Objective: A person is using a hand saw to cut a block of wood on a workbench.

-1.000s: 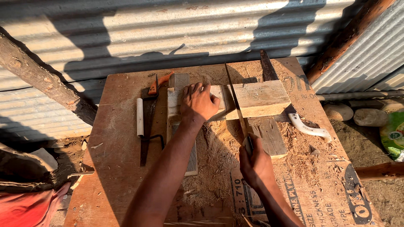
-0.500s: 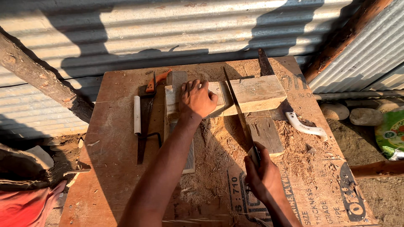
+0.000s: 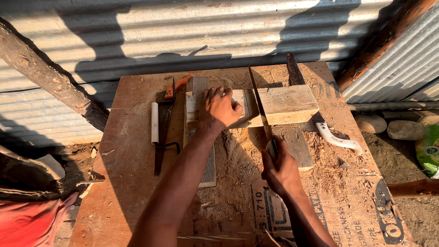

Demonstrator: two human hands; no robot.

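My left hand (image 3: 220, 110) presses flat on a thick pale wooden block (image 3: 286, 104) that lies across the middle of the plywood table (image 3: 132, 151). My right hand (image 3: 280, 170) grips the handle of a hand saw (image 3: 259, 102). The saw blade runs away from me and crosses the block just right of my left hand. Sawdust (image 3: 238, 160) covers the table under and in front of the block.
A second saw with an orange handle (image 3: 170, 93) and a white tube (image 3: 154, 122) lie left of the block. Another saw with a white handle (image 3: 337, 139) lies to the right. Corrugated metal sheets (image 3: 219, 32) stand behind. Stones (image 3: 398, 128) lie on the ground at right.
My right hand has pushed the saw forward across the block after drawing it back. My left hand has stayed on the block.
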